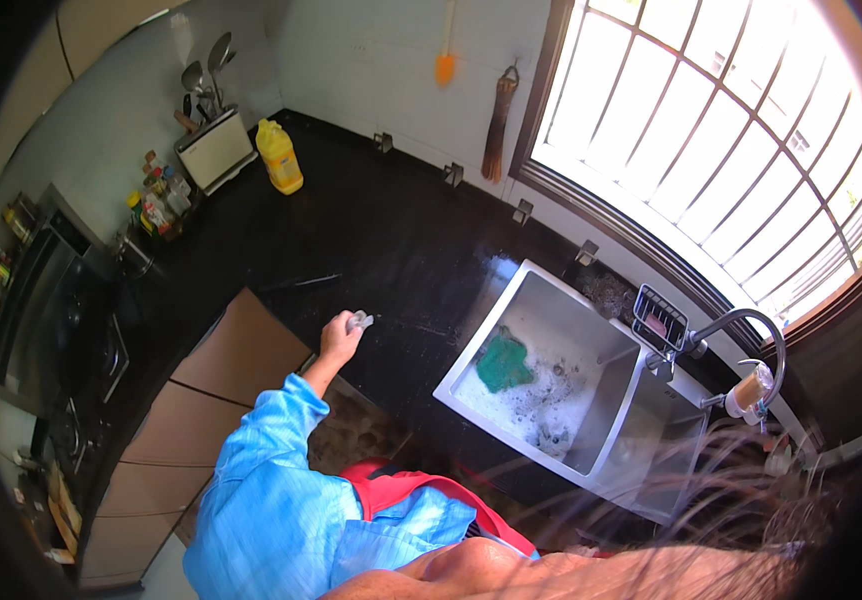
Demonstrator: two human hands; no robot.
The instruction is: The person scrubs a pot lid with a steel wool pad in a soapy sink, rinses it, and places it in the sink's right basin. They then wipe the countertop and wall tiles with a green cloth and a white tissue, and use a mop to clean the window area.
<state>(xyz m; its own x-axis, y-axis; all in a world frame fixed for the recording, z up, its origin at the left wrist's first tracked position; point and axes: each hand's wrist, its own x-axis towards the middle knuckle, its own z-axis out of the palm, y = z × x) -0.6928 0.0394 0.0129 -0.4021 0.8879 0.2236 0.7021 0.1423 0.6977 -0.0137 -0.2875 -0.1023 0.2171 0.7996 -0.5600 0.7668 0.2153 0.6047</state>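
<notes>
My left hand (340, 335) holds a small, crumpled whitish thing (360, 321), perhaps a cloth or wrap, over the black countertop (393, 247). My right hand is out of view. To the right, a double stainless steel sink (528, 442) has soapy water with a green cloth (504, 363) lying in its larger basin. A thin dark utensil (318, 280), possibly a knife, lies on the counter beyond my left hand. Farther off stands a yellow plastic jug (279, 157).
A white utensil holder (216, 151) and several bottles (165, 199) stand at the left wall. A curved faucet (772, 330) and a black wire caddy (659, 318) rise behind the sink. Brown cabinet fronts (198, 420) edge the counter below my left arm.
</notes>
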